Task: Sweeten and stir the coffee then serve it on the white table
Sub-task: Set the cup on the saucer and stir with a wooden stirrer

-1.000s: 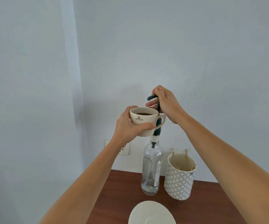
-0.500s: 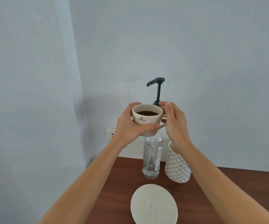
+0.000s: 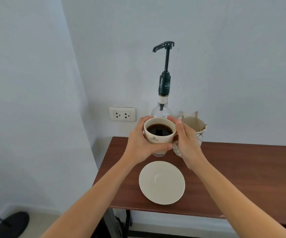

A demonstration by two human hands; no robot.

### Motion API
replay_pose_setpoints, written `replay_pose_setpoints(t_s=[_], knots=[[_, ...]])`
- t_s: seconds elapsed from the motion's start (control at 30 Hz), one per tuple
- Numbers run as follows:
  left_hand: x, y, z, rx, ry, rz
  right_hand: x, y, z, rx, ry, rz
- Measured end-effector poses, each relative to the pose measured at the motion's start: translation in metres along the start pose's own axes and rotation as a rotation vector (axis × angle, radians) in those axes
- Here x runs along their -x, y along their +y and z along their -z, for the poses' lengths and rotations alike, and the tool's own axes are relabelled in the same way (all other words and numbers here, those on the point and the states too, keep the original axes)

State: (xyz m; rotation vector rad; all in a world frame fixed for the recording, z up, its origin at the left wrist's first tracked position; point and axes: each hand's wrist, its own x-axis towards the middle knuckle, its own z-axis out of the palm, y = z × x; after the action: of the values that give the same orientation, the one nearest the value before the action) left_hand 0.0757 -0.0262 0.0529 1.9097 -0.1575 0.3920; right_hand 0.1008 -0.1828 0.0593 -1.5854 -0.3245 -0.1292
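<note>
A cream coffee cup (image 3: 157, 138) full of black coffee is held in the air above the brown table, in front of the syrup pump bottle (image 3: 164, 86). My left hand (image 3: 139, 145) wraps the cup's left side and underside. My right hand (image 3: 184, 143) grips its right side at the handle. The pump's dark spout stands raised well above the cup. A cream saucer (image 3: 162, 182) lies below on the table, nearer to me. A patterned holder (image 3: 198, 127) with wooden stir sticks stands behind my right hand, partly hidden.
The brown wooden table (image 3: 241, 169) stands against a pale wall, with a double wall socket (image 3: 122, 114) at its back left. A dark round stand base (image 3: 11, 222) rests on the floor at lower left. Black table legs (image 3: 120, 222) show below the front edge.
My right hand left the pump head and took the cup's handle side. The pump rose back up. The cup came down from under the spout toward the table.
</note>
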Motion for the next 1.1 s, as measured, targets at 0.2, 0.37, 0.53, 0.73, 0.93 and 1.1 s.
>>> replay_pose_setpoints(t_s=[0.2,0.37,0.53,0.73,0.93,1.1], knots=[[0.031,-0.027,-0.015,-0.008,0.016,0.023,0.025,0.029,0.007,0.004,-0.070,-0.017],[0.052,-0.045,-0.026,-0.026,-0.011,0.055,0.041,0.056,0.012,0.030,-0.106,-0.064],[0.065,-0.056,-0.033,-0.028,-0.047,0.054,0.052,0.069,0.017,0.032,-0.121,-0.094],[0.071,-0.068,-0.034,-0.043,-0.072,0.038,0.058,0.079,0.016,0.053,-0.143,-0.091],[0.073,-0.073,-0.036,-0.035,-0.083,0.032,0.061,0.081,0.018,0.043,-0.157,-0.078],[0.076,-0.071,-0.035,-0.043,-0.102,0.056,0.054,0.080,0.028,0.207,0.052,-0.032]])
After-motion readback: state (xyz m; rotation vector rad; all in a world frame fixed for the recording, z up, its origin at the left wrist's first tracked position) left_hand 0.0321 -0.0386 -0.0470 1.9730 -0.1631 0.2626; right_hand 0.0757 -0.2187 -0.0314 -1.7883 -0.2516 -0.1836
